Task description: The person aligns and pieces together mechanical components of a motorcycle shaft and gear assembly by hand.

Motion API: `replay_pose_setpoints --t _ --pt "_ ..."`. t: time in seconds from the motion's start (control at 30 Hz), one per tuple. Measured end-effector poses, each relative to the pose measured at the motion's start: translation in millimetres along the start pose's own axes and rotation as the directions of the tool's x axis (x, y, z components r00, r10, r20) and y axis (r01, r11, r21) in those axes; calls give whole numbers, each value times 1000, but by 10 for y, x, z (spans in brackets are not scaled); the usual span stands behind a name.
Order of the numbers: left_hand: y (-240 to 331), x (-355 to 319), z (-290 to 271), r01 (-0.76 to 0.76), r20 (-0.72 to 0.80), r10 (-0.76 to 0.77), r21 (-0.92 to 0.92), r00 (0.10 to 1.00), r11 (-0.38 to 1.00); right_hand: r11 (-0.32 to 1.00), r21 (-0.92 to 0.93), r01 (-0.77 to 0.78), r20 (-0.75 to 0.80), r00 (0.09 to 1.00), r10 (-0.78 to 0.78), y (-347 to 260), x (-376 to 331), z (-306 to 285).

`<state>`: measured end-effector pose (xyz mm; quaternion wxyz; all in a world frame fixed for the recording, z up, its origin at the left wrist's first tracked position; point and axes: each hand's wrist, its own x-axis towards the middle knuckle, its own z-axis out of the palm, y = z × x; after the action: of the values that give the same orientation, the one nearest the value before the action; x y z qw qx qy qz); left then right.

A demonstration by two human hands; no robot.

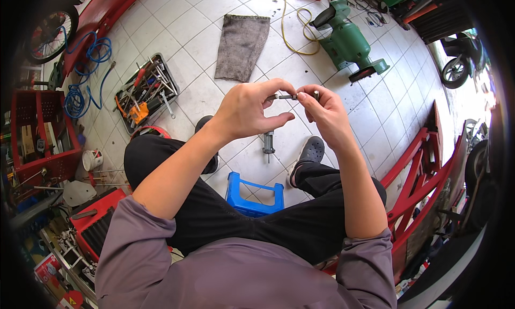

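Head view. A thin metal rod [287, 97] is held level just above the centre of the frame, between both hands. The left hand [249, 110] is closed on the rod's left end, with thumb and forefinger pinched around it. The right hand [322, 113] is closed on the rod's right end, with its fingers [307, 97] pressed together around it. The two hands are nearly touching at the fingertips.

Directly below the hands, a grey bolt [268, 143] is seen lying on the tiled floor [204, 46], between the two shoes. A blue stool [254, 195] is seen under the person, between the legs, below the centre of the frame.

At upper centre, a grey cloth [241, 46] is laid flat on the floor. To its left, a tool tray [146, 91] is placed, filled with wrenches and screwdrivers. A blue hose [88, 73] is coiled at upper left. A green machine [346, 38] is set at upper right, with a yellow cord [298, 32] looped beside it. A red frame [424, 169] is seen along the right edge.
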<state>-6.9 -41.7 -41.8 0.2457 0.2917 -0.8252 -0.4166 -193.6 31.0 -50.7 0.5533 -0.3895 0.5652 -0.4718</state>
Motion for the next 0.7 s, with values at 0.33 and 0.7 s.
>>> replay_pose_setpoints --t 0.33,0.7 --pt "-57 -9 21 95 36 -92 -105 995 990 1000 12 -6 1 1000 6 -17 0 -27" --pt "-144 -14 54 148 66 -150 39 986 988 999 34 -8 -21 1000 9 -5 -1 -41"
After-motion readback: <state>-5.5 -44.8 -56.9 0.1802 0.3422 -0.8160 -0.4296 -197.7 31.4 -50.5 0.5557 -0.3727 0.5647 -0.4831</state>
